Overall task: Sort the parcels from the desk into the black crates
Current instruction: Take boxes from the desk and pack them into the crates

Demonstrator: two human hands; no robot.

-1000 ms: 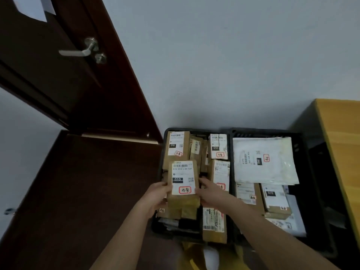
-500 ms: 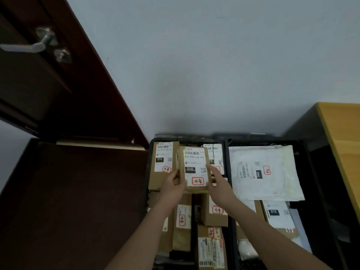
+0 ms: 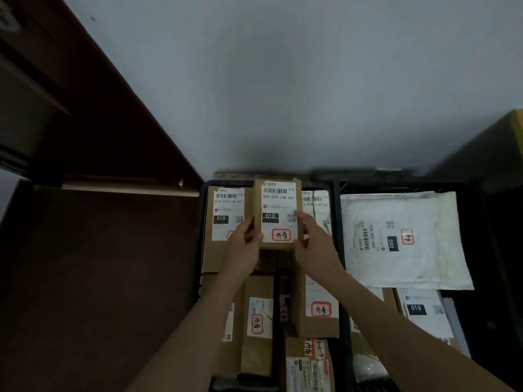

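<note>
A brown cardboard parcel (image 3: 278,213) with a white label marked 010 and a red stamp sits at the far end of the left black crate (image 3: 201,222), on top of other brown parcels. My left hand (image 3: 244,250) grips its left lower edge with thumb on the front. My right hand (image 3: 314,244) holds its right edge, fingers lying along the label. The right black crate (image 3: 478,222) holds a large white padded mailer (image 3: 402,239) marked 060 and more parcels under it.
A dark wooden door (image 3: 85,137) stands open at the left over a dark brown floor (image 3: 99,292). A pale wall (image 3: 283,94) is behind the crates. A yellow desk corner (image 3: 518,123) shows at the far right.
Both hands carried the 010 parcel from the near part of the left crate to its far end. The camera tilted and moved closer to the crates.
</note>
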